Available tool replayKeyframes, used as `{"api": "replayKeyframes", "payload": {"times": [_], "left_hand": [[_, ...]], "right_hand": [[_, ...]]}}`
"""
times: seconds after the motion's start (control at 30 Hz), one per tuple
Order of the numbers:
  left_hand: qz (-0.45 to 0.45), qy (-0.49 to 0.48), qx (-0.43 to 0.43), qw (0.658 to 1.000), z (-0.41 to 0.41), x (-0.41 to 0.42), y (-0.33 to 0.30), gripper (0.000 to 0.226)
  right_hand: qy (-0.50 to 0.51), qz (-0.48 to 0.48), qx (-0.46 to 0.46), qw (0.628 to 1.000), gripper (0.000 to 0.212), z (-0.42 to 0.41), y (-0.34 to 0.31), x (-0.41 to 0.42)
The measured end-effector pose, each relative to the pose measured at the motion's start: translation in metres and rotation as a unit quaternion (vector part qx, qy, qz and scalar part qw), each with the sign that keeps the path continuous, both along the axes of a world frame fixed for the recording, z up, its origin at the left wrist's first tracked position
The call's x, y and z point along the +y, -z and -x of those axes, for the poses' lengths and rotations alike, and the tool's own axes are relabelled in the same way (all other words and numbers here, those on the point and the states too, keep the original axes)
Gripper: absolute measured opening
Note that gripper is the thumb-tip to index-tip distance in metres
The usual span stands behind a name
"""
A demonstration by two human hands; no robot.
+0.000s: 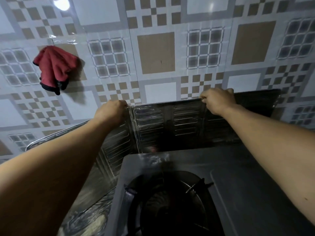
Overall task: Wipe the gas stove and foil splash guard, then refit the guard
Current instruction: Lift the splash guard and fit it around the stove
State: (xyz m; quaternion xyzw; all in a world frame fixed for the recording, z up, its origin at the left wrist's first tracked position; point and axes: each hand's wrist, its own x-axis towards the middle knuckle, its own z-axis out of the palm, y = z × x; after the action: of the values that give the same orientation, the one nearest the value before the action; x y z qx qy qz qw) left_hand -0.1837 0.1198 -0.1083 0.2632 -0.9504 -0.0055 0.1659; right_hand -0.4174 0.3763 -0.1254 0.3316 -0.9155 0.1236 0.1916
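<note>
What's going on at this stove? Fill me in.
A person is fitting the foil splash guard behind the gas stove. The left hand pinches its top edge near the corner fold, and the right hand holds the same edge further along. The guard stands upright against the tiled wall, wrapping the stove's back and left side. A red cloth hangs on the wall, unused.

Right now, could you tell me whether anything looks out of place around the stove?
The red cloth hangs on the tiled wall, away from the stove. Otherwise nothing stands out; both hands grip the foil splash guard by its top edge.
</note>
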Motion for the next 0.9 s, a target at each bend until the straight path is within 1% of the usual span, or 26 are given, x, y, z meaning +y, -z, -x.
{"api": "replayKeyframes", "payload": {"times": [0.13,0.3,0.37,0.43,0.53,0.67,0.8,0.9], "left_hand": [[0.011,-0.018,-0.008,1.0,-0.002,-0.012,-0.001,0.017],[0.024,-0.015,-0.032,0.999,-0.002,-0.015,0.001,0.021],[0.03,-0.025,-0.044,0.998,-0.008,-0.018,-0.001,0.022],[0.028,-0.039,-0.058,0.997,-0.014,-0.02,-0.006,0.019],[0.005,-0.045,-0.084,0.995,-0.023,-0.017,-0.015,0.018],[-0.004,-0.04,-0.156,0.987,-0.028,-0.013,-0.026,0.026],[-0.041,-0.043,-0.188,0.98,-0.04,-0.007,-0.035,0.027],[-0.094,-0.05,-0.187,0.976,-0.048,0.0,-0.036,0.023]], "right_hand": [[0.004,0.01,0.008,1.0,0.019,0.011,-0.01,-0.004],[-0.022,0.002,-0.056,0.998,0.019,0.008,-0.003,-0.002],[-0.017,-0.007,-0.06,0.998,0.02,0.009,-0.004,0.0],[-0.01,-0.018,-0.057,0.998,0.018,0.011,-0.009,0.001],[-0.019,-0.029,-0.069,0.997,0.017,0.011,-0.015,0.002],[-0.018,-0.054,-0.087,0.995,0.013,0.008,-0.02,0.0],[-0.032,-0.077,-0.104,0.991,0.023,0.001,-0.026,-0.004],[-0.051,-0.09,-0.117,0.988,0.025,-0.006,-0.029,-0.007]]}}
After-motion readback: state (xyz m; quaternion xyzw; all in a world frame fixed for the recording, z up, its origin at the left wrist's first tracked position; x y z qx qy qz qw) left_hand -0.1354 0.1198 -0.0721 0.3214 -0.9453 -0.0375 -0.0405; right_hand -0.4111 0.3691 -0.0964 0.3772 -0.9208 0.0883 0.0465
